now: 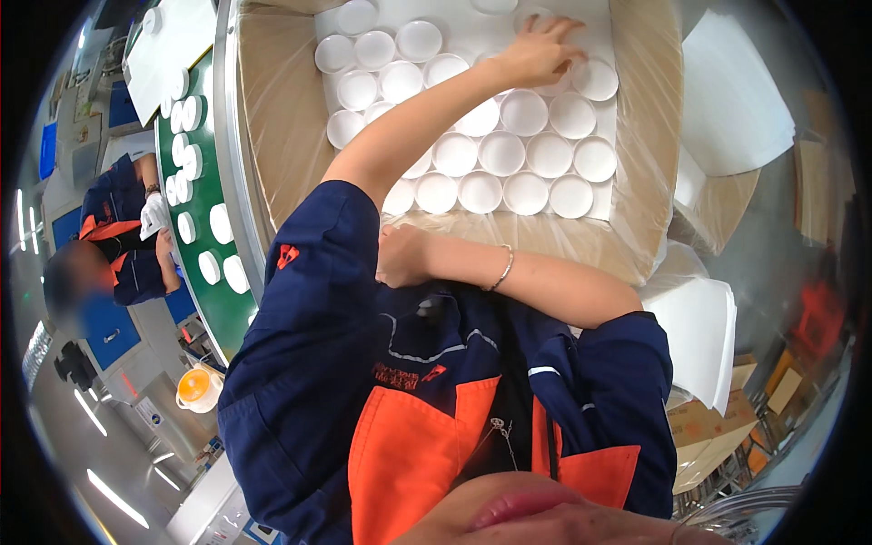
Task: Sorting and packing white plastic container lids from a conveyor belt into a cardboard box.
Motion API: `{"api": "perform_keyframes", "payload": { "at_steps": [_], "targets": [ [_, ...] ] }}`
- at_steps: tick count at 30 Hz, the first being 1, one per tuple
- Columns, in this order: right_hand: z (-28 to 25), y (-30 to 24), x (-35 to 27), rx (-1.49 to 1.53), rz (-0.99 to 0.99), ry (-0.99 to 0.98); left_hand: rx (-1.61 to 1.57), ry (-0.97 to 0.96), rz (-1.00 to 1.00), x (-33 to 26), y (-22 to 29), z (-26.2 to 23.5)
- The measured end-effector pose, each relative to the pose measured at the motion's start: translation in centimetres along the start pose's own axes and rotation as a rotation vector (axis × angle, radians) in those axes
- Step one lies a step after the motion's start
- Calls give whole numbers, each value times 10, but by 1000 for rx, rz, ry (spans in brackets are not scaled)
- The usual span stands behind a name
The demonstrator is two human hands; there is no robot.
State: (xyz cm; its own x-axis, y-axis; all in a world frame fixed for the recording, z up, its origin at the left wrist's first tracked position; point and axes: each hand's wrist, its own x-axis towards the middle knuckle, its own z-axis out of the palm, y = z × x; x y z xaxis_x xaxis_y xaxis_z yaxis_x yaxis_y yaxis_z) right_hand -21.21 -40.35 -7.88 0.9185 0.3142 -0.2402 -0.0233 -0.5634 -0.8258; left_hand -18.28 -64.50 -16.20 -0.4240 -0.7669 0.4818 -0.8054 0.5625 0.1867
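My left hand (543, 53) reaches across to the far right of the box, palm down over the white round lids or shallow dishes (525, 113). Its fingers are spread, and no piece is plainly gripped in them; one white piece lies partly hidden under the hand. The pieces sit in rows on a white sheet (602, 205) inside a large carton (650, 136) lined with clear film. My right hand (401, 255) is curled close to my left sleeve, at the box's near edge. My left arm covers part of it, so what its fingers hold, if anything, is hidden.
Left of the box runs a green conveyor belt (208, 191) behind a metal rail, carrying several white round pieces (220, 223). A co-worker in white gloves (153, 216) stands beyond it. White sheets (732, 100) and cartons (713, 434) stand at the right.
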Motion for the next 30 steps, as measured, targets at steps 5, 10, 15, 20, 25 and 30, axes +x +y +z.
{"api": "perform_keyframes", "payload": {
  "at_steps": [5, 10, 15, 20, 25, 30],
  "targets": [
    [0, 1, 0, -5, 18, -53, 323, 25, -399, -11, -29, -11],
    [7, -3, -2, 30, 48, 57, 209, -160, -530, -48, -34, -24],
    [-1, -5, -2, 27, 13, 38, 271, -232, -548, -72, -12, -39],
    [1, 0, 7, 43, -52, 103, 68, -397, -601, -117, -1, -106],
    [-15, -9, -8, 105, 2, 134, -292, -49, -796, -190, 64, -292],
    [-10, -20, -6, 163, -35, 81, 4, 1002, -1164, -345, 134, -477]
  ]
}}
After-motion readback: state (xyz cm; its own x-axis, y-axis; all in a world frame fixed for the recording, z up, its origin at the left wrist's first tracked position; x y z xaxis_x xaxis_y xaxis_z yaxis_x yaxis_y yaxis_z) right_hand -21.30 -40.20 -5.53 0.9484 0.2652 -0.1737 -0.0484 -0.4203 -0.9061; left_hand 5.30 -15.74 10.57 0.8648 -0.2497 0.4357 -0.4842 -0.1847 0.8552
